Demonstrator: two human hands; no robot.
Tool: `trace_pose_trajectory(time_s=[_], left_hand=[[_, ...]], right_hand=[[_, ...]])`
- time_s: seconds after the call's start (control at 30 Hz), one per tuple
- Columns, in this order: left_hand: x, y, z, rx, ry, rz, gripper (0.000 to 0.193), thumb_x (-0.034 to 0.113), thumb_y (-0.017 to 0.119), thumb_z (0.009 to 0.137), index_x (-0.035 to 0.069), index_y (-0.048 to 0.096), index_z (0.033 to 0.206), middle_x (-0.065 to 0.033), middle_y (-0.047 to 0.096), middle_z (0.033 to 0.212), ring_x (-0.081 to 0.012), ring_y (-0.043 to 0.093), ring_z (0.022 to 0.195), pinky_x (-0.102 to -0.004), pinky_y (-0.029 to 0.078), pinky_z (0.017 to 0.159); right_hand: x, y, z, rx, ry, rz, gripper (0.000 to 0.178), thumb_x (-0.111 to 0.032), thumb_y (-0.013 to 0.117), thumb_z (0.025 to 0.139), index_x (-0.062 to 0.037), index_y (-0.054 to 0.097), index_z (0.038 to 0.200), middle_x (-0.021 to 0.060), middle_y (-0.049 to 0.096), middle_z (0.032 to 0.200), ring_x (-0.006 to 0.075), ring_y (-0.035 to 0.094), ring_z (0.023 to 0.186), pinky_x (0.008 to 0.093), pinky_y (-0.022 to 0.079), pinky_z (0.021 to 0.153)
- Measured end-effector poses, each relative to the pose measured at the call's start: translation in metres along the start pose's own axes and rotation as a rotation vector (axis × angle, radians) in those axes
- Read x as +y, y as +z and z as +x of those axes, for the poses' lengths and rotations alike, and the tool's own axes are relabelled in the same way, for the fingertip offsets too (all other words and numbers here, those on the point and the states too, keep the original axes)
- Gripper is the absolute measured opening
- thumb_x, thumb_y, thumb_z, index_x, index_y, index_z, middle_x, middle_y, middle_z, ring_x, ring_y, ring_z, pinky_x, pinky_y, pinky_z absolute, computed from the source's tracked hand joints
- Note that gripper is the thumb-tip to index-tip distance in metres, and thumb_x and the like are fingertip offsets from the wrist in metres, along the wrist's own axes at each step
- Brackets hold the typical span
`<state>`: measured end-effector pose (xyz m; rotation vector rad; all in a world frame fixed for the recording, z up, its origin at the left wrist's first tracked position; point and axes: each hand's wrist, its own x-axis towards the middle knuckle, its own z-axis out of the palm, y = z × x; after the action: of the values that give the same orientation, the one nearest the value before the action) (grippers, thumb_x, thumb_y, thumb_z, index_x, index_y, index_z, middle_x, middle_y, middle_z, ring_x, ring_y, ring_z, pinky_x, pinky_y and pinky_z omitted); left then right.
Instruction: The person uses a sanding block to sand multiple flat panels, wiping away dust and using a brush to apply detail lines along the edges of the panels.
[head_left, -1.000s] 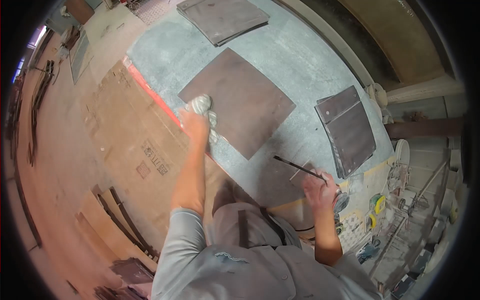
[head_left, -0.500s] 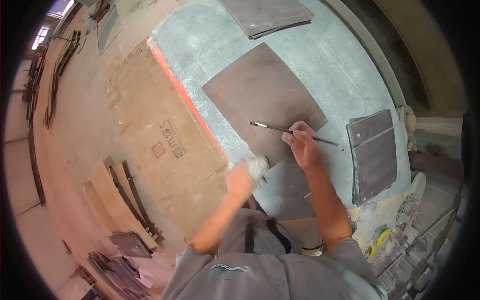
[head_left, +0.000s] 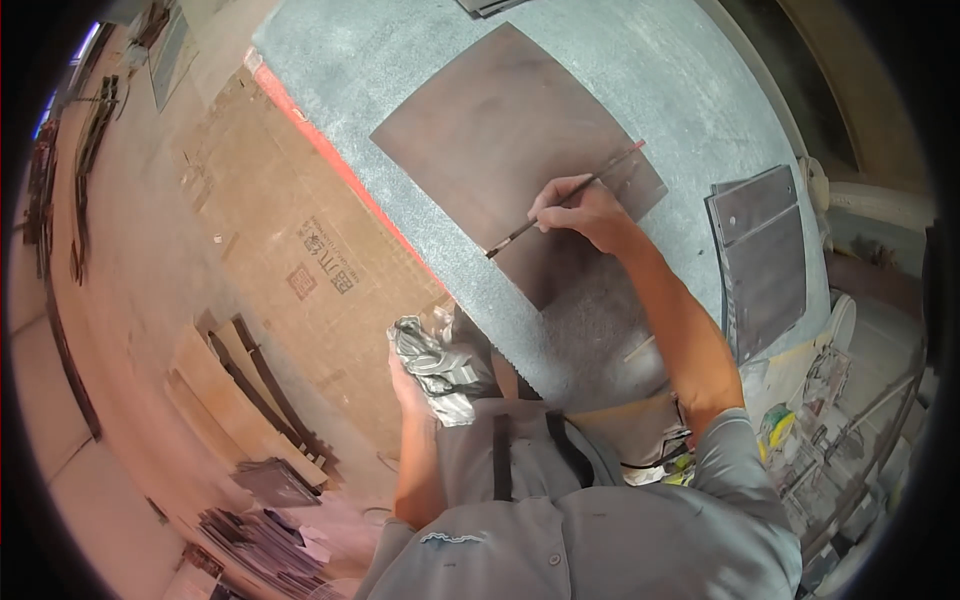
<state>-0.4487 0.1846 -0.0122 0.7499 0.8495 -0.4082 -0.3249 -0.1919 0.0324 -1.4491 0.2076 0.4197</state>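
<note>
Fingers (head_left: 552, 206) pinching brush (head_left: 513, 238), left fingers (head_left: 396, 368) holding cloth (head_left: 432, 360)

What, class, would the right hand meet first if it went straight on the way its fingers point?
Most likely the brown sheet, seen beneath and just ahead of the right hand; whether the two touch is hard to judge from this view.

So the surface (head_left: 715, 100) is pale blue, red strip (head_left: 347, 172) along its left edge. Brown square sheet (head_left: 500, 120) lying near that edge, dark panels (head_left: 768, 268) stacked by the right one, another stack (head_left: 490, 7) toward the far end.
</note>
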Motion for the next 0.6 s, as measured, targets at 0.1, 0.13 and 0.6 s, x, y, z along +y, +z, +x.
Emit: trace_pose_trajectory(time_s=[0.1, 0.13, 0.6], left_hand=[[-0.018, 0.000, 0.004, -0.030, -0.033, -0.051, 0.051, 0.056, 0.047, 0.111, 0.012, 0.068, 0.123, -0.0114, 0.074, 0.109, -0.0310, 0.073, 0.098, -0.0468, 0.062, 0.088], [-0.022, 0.005, 0.000, -0.043, -0.019, -0.024, 0.050, 0.056, 0.047, 0.111, 0.012, 0.069, 0.121, -0.0110, 0.074, 0.108, -0.0309, 0.073, 0.098, -0.0463, 0.062, 0.088], [-0.039, 0.001, -0.010, 0.013, 0.008, 0.066, 0.052, 0.053, 0.047, 0.114, 0.008, 0.061, 0.137, -0.0132, 0.073, 0.117, -0.0293, 0.075, 0.099, -0.0451, 0.064, 0.086]], right_hand=[[0.002, 0.005, 0.015, -0.036, -0.018, 0.063, 0.004, -0.003, 0.072, 0.092, 0.0010, 0.073, 0.091, 0.0049, 0.071, 0.086, 0.0100, 0.064, 0.082, 0.0266, 0.051, 0.077], [0.003, 0.007, 0.017, -0.031, -0.003, 0.057, 0.005, -0.003, 0.073, 0.093, 0.0009, 0.073, 0.091, 0.0047, 0.072, 0.087, 0.0104, 0.066, 0.082, 0.0269, 0.053, 0.077], [-0.004, 0.013, 0.022, 0.015, 0.072, 0.020, 0.008, -0.008, 0.075, 0.091, 0.0001, 0.075, 0.092, 0.0039, 0.074, 0.085, 0.0100, 0.068, 0.080, 0.0258, 0.055, 0.076]])
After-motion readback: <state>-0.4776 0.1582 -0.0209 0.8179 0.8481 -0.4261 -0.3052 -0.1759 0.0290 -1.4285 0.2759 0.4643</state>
